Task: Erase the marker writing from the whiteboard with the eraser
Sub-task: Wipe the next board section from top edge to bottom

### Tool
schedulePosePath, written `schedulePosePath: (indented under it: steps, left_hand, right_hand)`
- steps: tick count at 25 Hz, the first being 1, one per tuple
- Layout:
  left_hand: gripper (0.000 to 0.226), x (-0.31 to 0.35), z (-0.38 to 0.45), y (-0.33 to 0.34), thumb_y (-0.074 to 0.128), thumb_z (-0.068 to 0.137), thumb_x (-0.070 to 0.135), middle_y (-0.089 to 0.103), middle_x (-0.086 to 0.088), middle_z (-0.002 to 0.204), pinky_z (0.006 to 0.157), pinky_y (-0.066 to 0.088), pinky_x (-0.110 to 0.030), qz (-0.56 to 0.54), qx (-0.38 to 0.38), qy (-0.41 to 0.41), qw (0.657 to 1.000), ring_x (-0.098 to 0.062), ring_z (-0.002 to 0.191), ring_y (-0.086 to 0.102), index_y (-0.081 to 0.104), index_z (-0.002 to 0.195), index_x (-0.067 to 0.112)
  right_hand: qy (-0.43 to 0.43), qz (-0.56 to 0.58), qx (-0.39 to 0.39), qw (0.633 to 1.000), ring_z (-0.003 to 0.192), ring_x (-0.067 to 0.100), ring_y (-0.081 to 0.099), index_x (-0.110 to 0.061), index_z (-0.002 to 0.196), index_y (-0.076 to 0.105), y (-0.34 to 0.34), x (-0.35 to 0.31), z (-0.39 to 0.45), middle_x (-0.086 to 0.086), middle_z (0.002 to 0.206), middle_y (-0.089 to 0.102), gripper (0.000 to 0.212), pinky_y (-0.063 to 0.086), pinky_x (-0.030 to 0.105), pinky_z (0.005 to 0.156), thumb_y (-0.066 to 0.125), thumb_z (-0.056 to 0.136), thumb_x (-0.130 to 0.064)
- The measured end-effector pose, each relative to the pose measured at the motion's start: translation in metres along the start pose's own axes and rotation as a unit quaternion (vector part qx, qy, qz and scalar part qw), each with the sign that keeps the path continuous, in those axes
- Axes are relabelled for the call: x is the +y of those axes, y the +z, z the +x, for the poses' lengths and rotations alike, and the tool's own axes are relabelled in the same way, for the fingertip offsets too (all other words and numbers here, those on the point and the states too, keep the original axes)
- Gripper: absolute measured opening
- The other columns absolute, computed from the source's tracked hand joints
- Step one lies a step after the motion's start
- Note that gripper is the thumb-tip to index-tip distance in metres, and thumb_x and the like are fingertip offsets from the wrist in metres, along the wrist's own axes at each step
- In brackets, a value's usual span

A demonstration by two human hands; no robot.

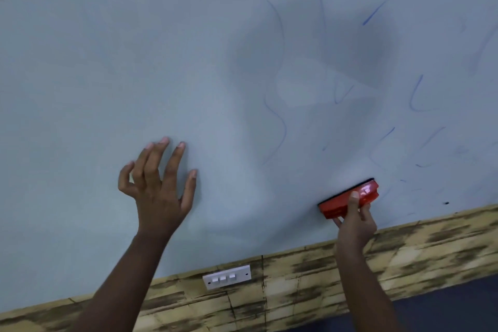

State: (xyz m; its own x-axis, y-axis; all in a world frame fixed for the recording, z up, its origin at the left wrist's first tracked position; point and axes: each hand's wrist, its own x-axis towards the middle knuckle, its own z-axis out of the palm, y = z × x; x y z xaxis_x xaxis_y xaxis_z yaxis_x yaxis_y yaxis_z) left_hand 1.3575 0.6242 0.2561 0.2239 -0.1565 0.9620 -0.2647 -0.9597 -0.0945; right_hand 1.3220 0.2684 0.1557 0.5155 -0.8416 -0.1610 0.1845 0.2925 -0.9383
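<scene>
My right hand (355,219) gripped the red eraser (350,198), thumb over its top edge and fingers curled under it, and held its dark felt face against the whiteboard (134,62) low on the right, just above the board's bottom edge. The eraser sat tilted, its right end higher than its left. My left hand (157,188) was open with the fingers spread, fingertips at or just off the board well to the left of the eraser; I could not tell whether they touched. Faint blue marker strokes (416,94) remained above and to the right of the eraser, some thin curves, some short dashes. Below the board ran a brick-patterned wall strip (310,277), with a white switch plate (227,276) set between my two arms.
</scene>
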Motion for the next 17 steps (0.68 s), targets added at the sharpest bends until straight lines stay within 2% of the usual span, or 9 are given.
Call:
schedulePosePath:
  steps: [3,5,7,8,10,12,13,15,17]
  left_hand:
    - [0.064,-0.015,-0.001,0.016,0.054,0.106,0.041,0.026,-0.005,0.173,0.12,0.016,-0.05,0.047,0.03,0.041,0.998,-0.024,0.16,0.024,0.037,0.164,0.019]
    - [0.066,-0.017,-0.008,0.024,0.048,0.107,0.042,0.02,-0.005,0.176,0.124,0.013,-0.049,0.061,0.04,0.059,0.996,-0.023,0.162,0.019,0.031,0.167,0.02]
    - [0.066,-0.016,-0.01,0.026,0.047,0.107,0.042,0.02,-0.005,0.176,0.124,0.013,-0.05,0.06,0.045,0.062,0.995,-0.023,0.163,0.019,0.03,0.167,0.02]
    - [0.066,-0.016,-0.01,0.027,0.047,0.107,0.042,0.02,-0.005,0.176,0.124,0.013,-0.05,0.059,0.048,0.062,0.995,-0.023,0.163,0.019,0.03,0.167,0.02]
    - [0.067,-0.017,-0.01,0.027,0.046,0.107,0.042,0.02,-0.005,0.176,0.125,0.012,-0.05,0.058,0.048,0.064,0.995,-0.024,0.163,0.019,0.03,0.167,0.02]
    - [0.067,-0.018,-0.011,0.027,0.045,0.107,0.043,0.02,-0.006,0.176,0.127,0.01,-0.05,0.058,0.046,0.067,0.995,-0.024,0.163,0.018,0.029,0.167,0.019]
    - [0.067,-0.019,-0.012,0.027,0.045,0.107,0.043,0.02,-0.007,0.176,0.127,0.01,-0.05,0.061,0.047,0.07,0.995,-0.025,0.163,0.018,0.029,0.167,0.019]
    - [0.067,-0.019,-0.013,0.027,0.045,0.108,0.043,0.02,-0.007,0.176,0.128,0.009,-0.05,0.062,0.049,0.073,0.994,-0.025,0.163,0.018,0.029,0.167,0.018]
    - [0.066,-0.019,-0.013,0.027,0.046,0.108,0.043,0.02,-0.006,0.176,0.129,0.009,-0.049,0.064,0.05,0.076,0.994,-0.025,0.163,0.019,0.029,0.167,0.019]
  right_hand:
    - [-0.027,-0.001,-0.011,1.0,0.112,0.022,0.068,-0.03,0.134,0.063,0.007,-0.012,-0.013,0.006,0.122,0.067,0.04,0.06,0.049,0.094,0.068,0.098,-0.045]
    - [-0.137,-0.045,-0.023,0.989,0.095,0.001,0.063,-0.035,0.134,0.059,0.024,-0.029,-0.038,0.002,0.108,0.06,0.042,0.06,0.04,0.09,0.071,0.095,-0.043]
    - [-0.256,-0.089,-0.076,0.96,0.084,0.0,0.058,-0.025,0.142,0.057,0.046,-0.041,-0.071,0.002,0.101,0.049,0.054,0.056,0.025,0.08,0.073,0.093,-0.041]
    - [-0.322,-0.121,-0.116,0.932,0.083,0.005,0.055,-0.02,0.145,0.057,0.056,-0.041,-0.09,0.001,0.1,0.047,0.059,0.053,0.021,0.077,0.074,0.093,-0.042]
    - [-0.453,-0.212,-0.194,0.844,0.087,0.015,0.051,-0.019,0.147,0.054,0.07,-0.029,-0.127,0.0,0.101,0.046,0.065,0.05,0.027,0.075,0.073,0.091,-0.046]
    - [-0.533,-0.288,-0.241,0.759,0.09,0.019,0.052,-0.025,0.15,0.048,0.077,-0.015,-0.15,0.003,0.105,0.051,0.069,0.052,0.036,0.073,0.072,0.09,-0.049]
    - [-0.553,-0.309,-0.25,0.732,0.091,0.019,0.053,-0.026,0.15,0.045,0.079,-0.011,-0.155,0.004,0.106,0.053,0.071,0.053,0.037,0.071,0.072,0.089,-0.051]
    - [-0.568,-0.311,-0.255,0.718,0.089,0.018,0.054,-0.027,0.151,0.045,0.079,-0.02,-0.152,0.003,0.105,0.054,0.072,0.054,0.037,0.068,0.071,0.09,-0.054]
    - [-0.546,-0.28,-0.236,0.753,0.086,0.018,0.055,-0.026,0.148,0.05,0.077,-0.043,-0.137,0.0,0.102,0.05,0.068,0.053,0.035,0.067,0.068,0.09,-0.056]
